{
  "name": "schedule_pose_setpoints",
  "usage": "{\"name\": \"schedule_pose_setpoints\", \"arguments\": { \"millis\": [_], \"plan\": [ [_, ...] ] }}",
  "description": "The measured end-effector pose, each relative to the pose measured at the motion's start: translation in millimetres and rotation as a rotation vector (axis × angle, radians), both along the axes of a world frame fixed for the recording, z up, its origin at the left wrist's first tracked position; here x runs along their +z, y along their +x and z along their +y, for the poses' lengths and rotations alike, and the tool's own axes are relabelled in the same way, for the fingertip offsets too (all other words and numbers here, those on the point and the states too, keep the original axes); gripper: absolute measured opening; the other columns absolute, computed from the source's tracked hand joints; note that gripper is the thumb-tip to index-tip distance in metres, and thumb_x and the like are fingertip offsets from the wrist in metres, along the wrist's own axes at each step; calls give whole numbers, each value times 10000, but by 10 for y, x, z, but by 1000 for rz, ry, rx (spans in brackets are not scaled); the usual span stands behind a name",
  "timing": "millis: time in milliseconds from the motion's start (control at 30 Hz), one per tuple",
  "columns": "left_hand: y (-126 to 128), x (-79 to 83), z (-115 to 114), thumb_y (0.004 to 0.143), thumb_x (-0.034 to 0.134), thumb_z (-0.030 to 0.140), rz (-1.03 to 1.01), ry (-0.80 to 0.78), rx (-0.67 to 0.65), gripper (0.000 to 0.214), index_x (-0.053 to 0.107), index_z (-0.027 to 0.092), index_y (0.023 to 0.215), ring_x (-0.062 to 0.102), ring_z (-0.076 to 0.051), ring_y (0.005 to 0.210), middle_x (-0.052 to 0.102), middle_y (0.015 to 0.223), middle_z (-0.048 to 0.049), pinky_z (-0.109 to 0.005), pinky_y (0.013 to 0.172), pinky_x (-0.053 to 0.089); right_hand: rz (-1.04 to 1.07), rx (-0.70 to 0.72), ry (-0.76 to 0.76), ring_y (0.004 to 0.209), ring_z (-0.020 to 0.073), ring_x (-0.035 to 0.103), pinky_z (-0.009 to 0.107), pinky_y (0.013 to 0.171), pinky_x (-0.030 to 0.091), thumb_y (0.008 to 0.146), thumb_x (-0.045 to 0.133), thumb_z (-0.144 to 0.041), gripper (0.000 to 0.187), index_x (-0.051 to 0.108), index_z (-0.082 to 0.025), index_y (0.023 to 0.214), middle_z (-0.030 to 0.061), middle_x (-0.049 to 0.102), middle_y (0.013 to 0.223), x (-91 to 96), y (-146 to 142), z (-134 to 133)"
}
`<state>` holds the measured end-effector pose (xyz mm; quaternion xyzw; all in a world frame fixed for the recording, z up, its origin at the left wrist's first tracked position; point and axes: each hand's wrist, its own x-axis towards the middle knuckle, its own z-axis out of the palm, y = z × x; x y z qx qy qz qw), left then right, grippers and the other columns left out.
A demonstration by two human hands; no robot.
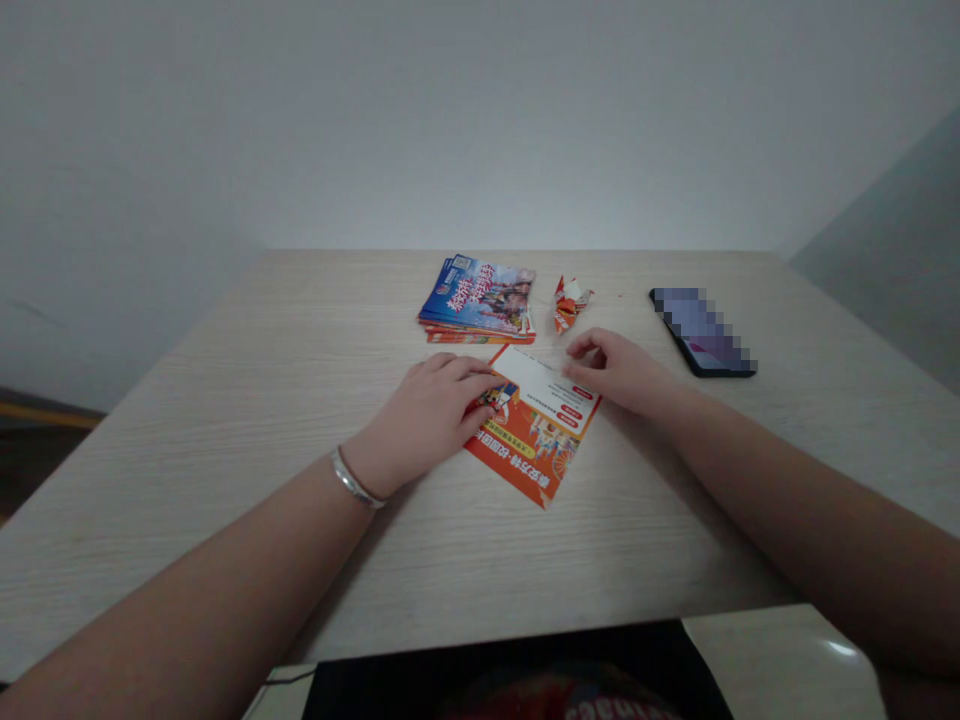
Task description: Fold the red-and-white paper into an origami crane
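An orange and white printed flyer (pixel 536 425) lies at a slant on the table between my hands. My left hand (pixel 442 410), a silver bracelet (pixel 356 482) at its wrist, rests flat over the flyer's left side with thumb and forefinger apart. Curled at the flyer's upper right edge is my right hand (pixel 611 370), its thumb and forefinger close together there. Just beyond the flyer sits a stack of leaflets (pixel 480 295), a blue one on top. A small folded paper figure (pixel 571 303) in orange and white stands right of the stack.
A dark smartphone (pixel 703 332) lies on the right of the pale wooden table (pixel 300 360). The table's far edge meets a plain wall (pixel 480 120). Close to my body, dark cloth and a pale glossy edge (pixel 780 655) show at the bottom.
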<state>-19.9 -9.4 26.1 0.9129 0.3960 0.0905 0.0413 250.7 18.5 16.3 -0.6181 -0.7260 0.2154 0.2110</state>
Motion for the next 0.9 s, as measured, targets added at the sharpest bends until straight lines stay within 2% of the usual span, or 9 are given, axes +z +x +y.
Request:
{"name": "schedule_pose_setpoints", "arguments": {
  "millis": [67, 133, 233, 333, 467, 600, 667, 800, 900],
  "plan": [
    [10, 1, -23, 983, 513, 389, 23, -1, 12, 387, 625, 200, 1301, 518, -295, 1262, 579, 1388, -100, -485, 1083, 419, -133, 184, 133, 1100, 312, 628, 495, 974, 484, 741, 756, -402, 475, 666, -173, 1148, 144, 682, 1212, -25, 16, -89],
    [16, -2, -46, 967, 526, 467, 45, 6, 17, 481, 579, 185, 1354, 482, -328, 1309, 509, 1465, -132, -513, 1097, 405, -225, 342, 173, 1354, 377, 468, 565, 1128, 350, 721, 778, -521, 749, 585, -158, 1347, 198, 530, 1454, -45, 43, -165],
    [5, -19, -61, 924, 576, 532, 82, 11, 17, 604, 513, 189, 1416, 450, -357, 1337, 454, 1514, -148, -538, 1110, 390, -297, 481, 105, 1481, 411, 279, 585, 1175, 279, 672, 747, -704, 1061, 423, -136, 1507, 241, 325, 1596, -47, 51, -258],
    [-18, -50, -48, 919, 576, 555, 99, 15, 6, 628, 498, 196, 1429, 446, -354, 1337, 471, 1500, -137, -533, 1114, 393, -340, 547, 79, 1498, 429, 225, 603, 1183, 247, 617, 723, -792, 1199, 343, -151, 1556, 243, 244, 1628, -33, -7, -322],
    [-26, -75, -31, 930, 567, 543, 103, 22, 5, 607, 511, 185, 1416, 460, -347, 1318, 497, 1472, -137, -523, 1110, 402, -380, 632, 104, 1503, 445, 196, 642, 1188, 180, 594, 738, -795, 1193, 368, -180, 1547, 241, 227, 1635, -43, -98, -356],
    [-17, -67, -37, 918, 578, 547, 81, -3, 15, 628, 505, 172, 1416, 450, -336, 1338, 497, 1476, -136, -511, 1130, 384, -386, 641, 132, 1481, 433, 264, 632, 1185, 197, 646, 722, -774, 1085, 437, -182, 1510, 239, 305, 1606, -78, -108, -339],
    [-24, -68, -41, 849, 609, 656, 81, -34, 18, 774, 489, 157, 1428, 435, -356, 1357, 470, 1499, -160, -526, 1143, 364, -379, 644, 158, 1469, 425, 295, 629, 1180, 217, 657, 719, -768, 1061, 452, -180, 1499, 234, 336, 1593, -90, -96, -328],
    [-58, -84, -38, 611, 599, 911, 120, -86, -63, 1208, 402, 110, 1493, 354, -424, 1414, 353, 1558, -243, -555, 1170, 312, -363, 610, 202, 1432, 380, 371, 580, 1175, 276, 747, 695, -702, 933, 483, -156, 1473, 207, 416, 1556, -95, -78, -315],
    [-69, -93, -31, 636, 551, 925, 130, -71, -96, 1169, 423, 130, 1484, 356, -422, 1409, 360, 1545, -244, -549, 1164, 321, -356, 592, 205, 1413, 368, 396, 547, 1171, 305, 745, 710, -681, 914, 505, -141, 1453, 197, 446, 1537, -83, -63, -308]
  ]
}}
